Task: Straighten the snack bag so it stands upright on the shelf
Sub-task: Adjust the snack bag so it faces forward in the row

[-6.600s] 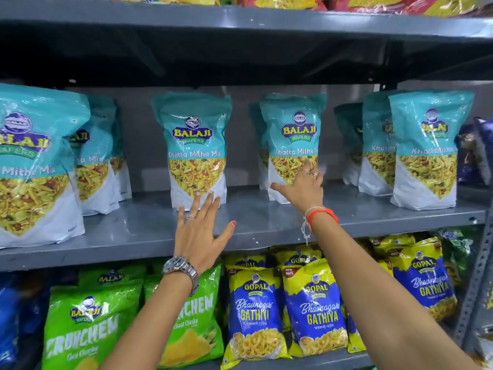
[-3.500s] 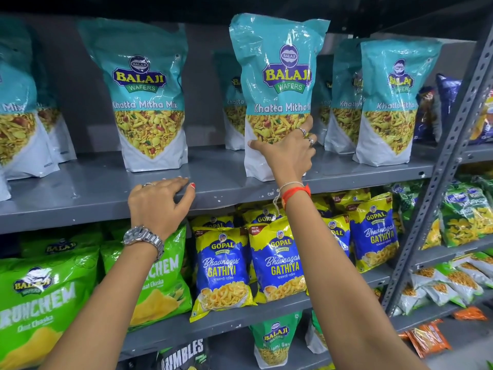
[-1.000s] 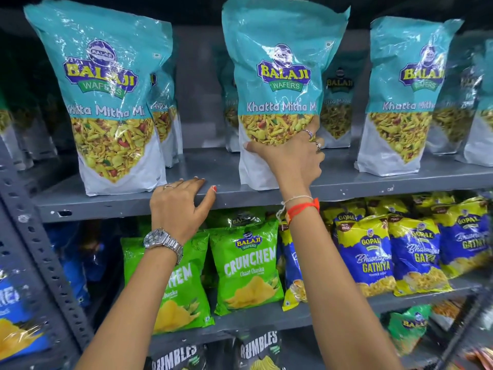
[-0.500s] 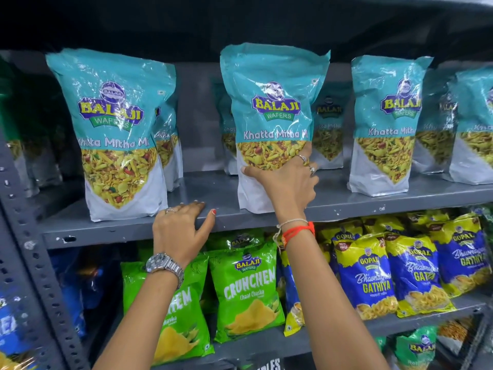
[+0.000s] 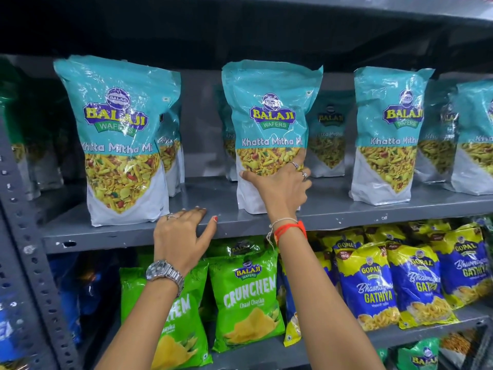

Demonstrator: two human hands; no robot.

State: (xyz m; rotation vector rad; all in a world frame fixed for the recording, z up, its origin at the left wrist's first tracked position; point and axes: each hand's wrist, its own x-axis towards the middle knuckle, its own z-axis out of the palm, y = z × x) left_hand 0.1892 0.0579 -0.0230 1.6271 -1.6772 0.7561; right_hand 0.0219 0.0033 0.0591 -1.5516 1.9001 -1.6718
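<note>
A teal and white Balaji snack bag (image 5: 269, 121) stands near the front of the grey metal shelf (image 5: 333, 212), roughly upright. My right hand (image 5: 281, 190) grips its lower half, thumb on the left side and fingers wrapped round the right edge. My left hand (image 5: 184, 236) rests on the shelf's front lip to the left of the bag, fingers spread over the edge, holding nothing. A watch is on my left wrist and a red thread on my right.
Matching teal bags stand left (image 5: 120, 140) and right (image 5: 386, 134) of the held one, with more behind. Green Crunchem bags (image 5: 245, 300) and blue-yellow Gathiya bags (image 5: 370, 287) fill the shelf below. A perforated upright post (image 5: 29, 257) runs down the left side.
The view has shifted slightly, so the shelf sits lower in the frame. My right hand keeps its grip on the bag, which stays near the shelf front. My left hand stays on the lip.
</note>
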